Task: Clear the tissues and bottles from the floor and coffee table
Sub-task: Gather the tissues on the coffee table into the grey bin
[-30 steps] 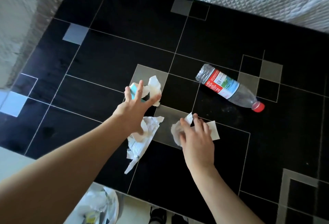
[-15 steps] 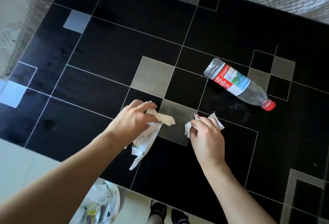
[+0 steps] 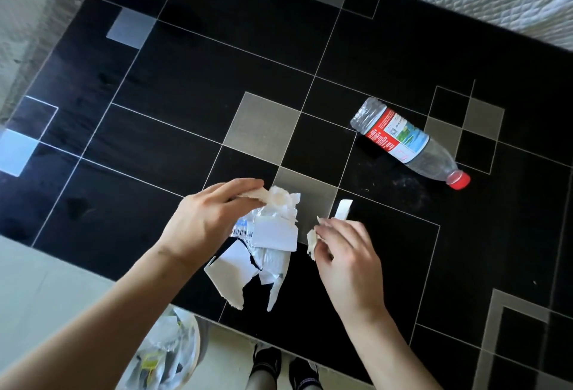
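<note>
— Since a moment ago, what has changed?
— Both hands have lifted their paper off the coffee table (image 3: 186,57). The left hand (image 3: 204,222) grips a bundle of tissues (image 3: 273,234) and torn wrapper, now hanging unfolded below the fingers.
— And the other?
— The right hand (image 3: 347,253) pinches a small tissue scrap (image 3: 311,242), a white strip poking out above the fingertips, just right of the bundle.
— The bottle?
— The bottle (image 3: 406,141) lies on its side, farther right on the table, red cap pointing right and near.
— Anything nearer?
— A bin bag (image 3: 167,358) sits on the floor at the near edge, beside dark shoes (image 3: 285,368).
</note>
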